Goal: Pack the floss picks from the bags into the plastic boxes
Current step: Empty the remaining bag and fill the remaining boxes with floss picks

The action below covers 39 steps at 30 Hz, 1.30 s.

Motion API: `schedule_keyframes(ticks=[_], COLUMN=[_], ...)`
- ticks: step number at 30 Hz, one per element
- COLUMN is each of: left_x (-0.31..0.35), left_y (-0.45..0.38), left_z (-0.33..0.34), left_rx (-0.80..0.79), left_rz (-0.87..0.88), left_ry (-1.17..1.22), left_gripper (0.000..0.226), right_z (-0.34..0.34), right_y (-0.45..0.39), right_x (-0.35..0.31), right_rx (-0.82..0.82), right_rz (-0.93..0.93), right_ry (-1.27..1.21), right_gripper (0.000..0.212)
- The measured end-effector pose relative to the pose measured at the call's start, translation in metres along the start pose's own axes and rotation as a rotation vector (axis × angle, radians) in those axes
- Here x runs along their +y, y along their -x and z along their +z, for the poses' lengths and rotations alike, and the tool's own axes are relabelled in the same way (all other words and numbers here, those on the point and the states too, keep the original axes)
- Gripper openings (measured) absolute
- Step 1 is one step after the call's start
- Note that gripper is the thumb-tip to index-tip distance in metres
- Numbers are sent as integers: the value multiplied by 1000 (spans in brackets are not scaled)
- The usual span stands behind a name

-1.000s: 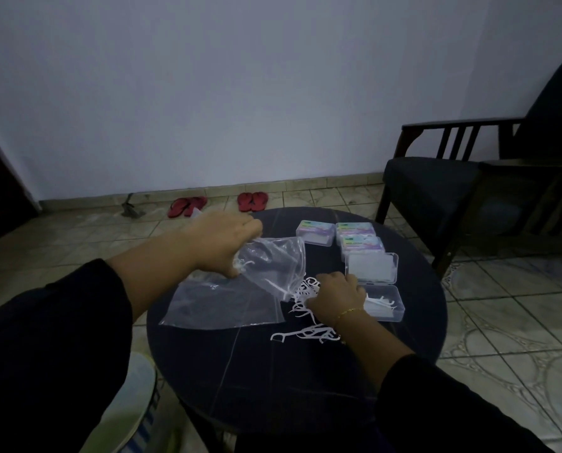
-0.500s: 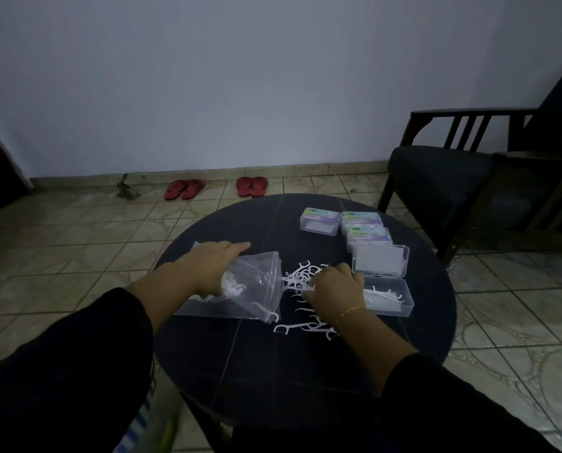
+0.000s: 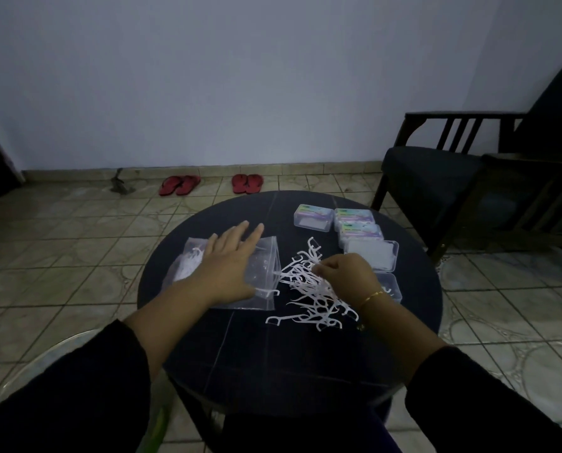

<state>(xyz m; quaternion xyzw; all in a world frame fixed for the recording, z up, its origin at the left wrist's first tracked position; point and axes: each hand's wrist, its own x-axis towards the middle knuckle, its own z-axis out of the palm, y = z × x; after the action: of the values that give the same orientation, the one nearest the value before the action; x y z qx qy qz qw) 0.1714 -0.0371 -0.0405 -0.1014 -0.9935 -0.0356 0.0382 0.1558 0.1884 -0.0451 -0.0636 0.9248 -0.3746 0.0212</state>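
Head view: left hand [image 3: 227, 269] now lies flat, fingers straight, on the lowered clear plastic bag [image 3: 266, 256]; right hand [image 3: 345, 276] pinches white floss picks [image 3: 306, 289] mid-table, so boxing proceeds

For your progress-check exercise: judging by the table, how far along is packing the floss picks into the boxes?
Done: three labelled boxes look shut. In hand: the right hand pinches picks in the loose pile; the left hand rests flat on the bag. Left: that pile, picks still bagged, and the open box by the right wrist.
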Motion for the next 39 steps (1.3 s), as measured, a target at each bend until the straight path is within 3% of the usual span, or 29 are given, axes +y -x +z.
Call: schedule_keyframes(ticks=[5, 12, 15, 20, 24, 27, 31, 39], left_x=[39, 85, 98, 113, 113, 113, 114, 114], left_y=[-2, -16, -19, -20, -23, -25, -28, -28], left_z=[9, 19, 26, 36, 41, 42, 45, 44], left_rx=[59, 72, 80, 23, 14, 15, 18, 64], left_rz=[84, 182, 160, 122, 110, 106, 107, 145], left_ry=[24, -1, -18, -87, -125, -125, -123, -225], left_gripper=[95, 46, 47, 67, 53, 38, 26, 26], right_z=[-24, -56, -59, -47, -44, -46, -56, -66], right_y=[6, 8, 4, 0, 0, 6, 17, 35], right_x=[4, 24, 40, 66, 68, 68, 60, 43], right_rx=[29, 119, 128, 61, -33, -14, 32, -280], right_rz=[-35, -97, -115, -68, 3, -27, -146, -117], right_ry=[-83, -106, -9, 248, 529, 540, 548, 861], right_gripper=[27, 31, 34, 28, 30, 36, 26, 30])
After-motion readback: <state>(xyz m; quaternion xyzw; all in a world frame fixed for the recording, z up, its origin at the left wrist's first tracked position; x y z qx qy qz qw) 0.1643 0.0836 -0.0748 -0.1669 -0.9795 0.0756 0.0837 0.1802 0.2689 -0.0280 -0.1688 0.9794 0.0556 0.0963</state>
